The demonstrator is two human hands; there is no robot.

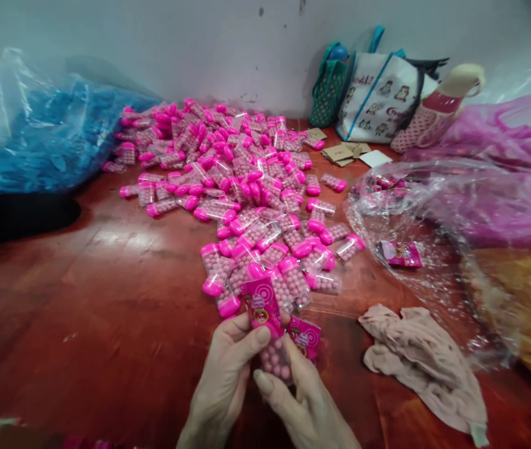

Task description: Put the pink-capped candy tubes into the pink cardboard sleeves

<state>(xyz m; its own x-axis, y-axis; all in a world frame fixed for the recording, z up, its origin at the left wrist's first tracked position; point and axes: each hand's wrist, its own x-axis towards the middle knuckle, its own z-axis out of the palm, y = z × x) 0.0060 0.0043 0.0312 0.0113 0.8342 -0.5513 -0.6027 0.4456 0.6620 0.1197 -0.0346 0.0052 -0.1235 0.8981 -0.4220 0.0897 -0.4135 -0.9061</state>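
Between both hands, low in the middle of the head view, is a small clear candy container [276,362] filled with round pink candies. A printed pink label sleeve [262,304] covers its far part. My left hand [228,368] is closed, its thumb pressing on the sleeve. My right hand [300,393] is closed around the near, clear part of the container. A second pink label sleeve [306,338] shows just beyond my right fingers; whether they touch it I cannot tell. Right ahead lies a large heap of pink-capped candy containers [246,181].
A beige cloth [428,362] lies on the red-brown table [106,330] to the right. Beyond it are clear plastic with a pink packet [402,254], and a pink bag [513,168]. A blue-filled plastic bag [50,137] stands left; a white bag [380,96] leans at the wall.
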